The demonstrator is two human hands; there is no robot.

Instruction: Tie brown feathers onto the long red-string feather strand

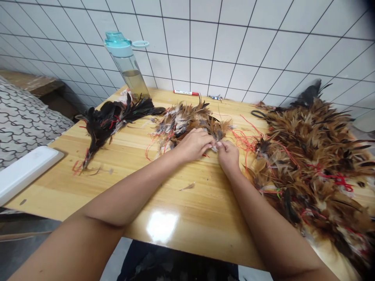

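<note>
Both hands meet at the middle of the wooden table over a small bunch of brown feathers [218, 128]. My right hand [228, 156] is closed, its thumb and fingers pinching the pale base of that bunch. My left hand [197, 143] is closed at the same base from the other side, its fingertips close to the right thumb. Just behind the left hand lies a loose pile of brown and grey feathers [181, 119] with red strings in it. A tangle of red string [246, 140] rests to the right of the right hand.
A large heap of brown feather bunches [316, 156] covers the table's right side. Black feathers [102, 123] lie at left, by a water bottle [129, 66]. A red marker [186, 93] lies near the tiled wall [205, 39]. A white box [26, 168] sits at the left edge.
</note>
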